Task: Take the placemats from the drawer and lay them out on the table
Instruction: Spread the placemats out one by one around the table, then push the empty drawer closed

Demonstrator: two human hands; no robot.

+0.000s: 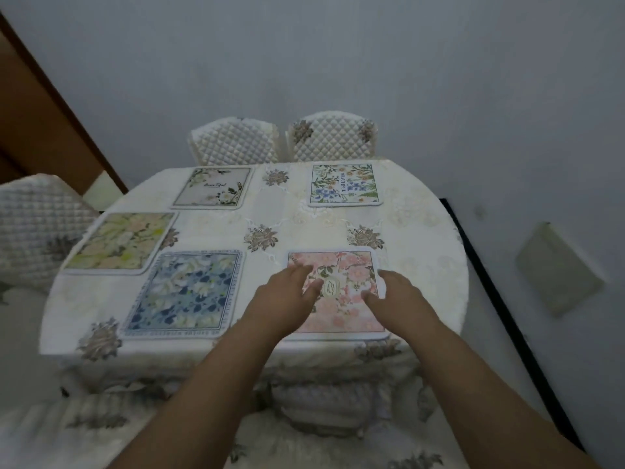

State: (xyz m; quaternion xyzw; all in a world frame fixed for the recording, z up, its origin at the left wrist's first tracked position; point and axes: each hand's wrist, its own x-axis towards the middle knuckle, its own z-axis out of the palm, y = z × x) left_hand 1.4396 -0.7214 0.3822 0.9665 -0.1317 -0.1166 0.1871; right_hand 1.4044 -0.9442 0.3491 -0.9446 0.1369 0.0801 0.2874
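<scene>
Several floral placemats lie flat on the cream-clothed table. A pink one lies at the near right. My left hand rests on its left part with fingers spread. My right hand lies on its right edge, fingers apart, gripping nothing. A blue-and-white mat sits at the near left, with a yellow-green mat beyond it at the left edge. At the far side lie a pale mat with script and a white mat with blue flowers. No drawer is in view.
Two quilted chairs stand behind the table against the grey wall. Another quilted chair stands at the left, and a covered seat is tucked under the near edge. A brown door frame runs along the left.
</scene>
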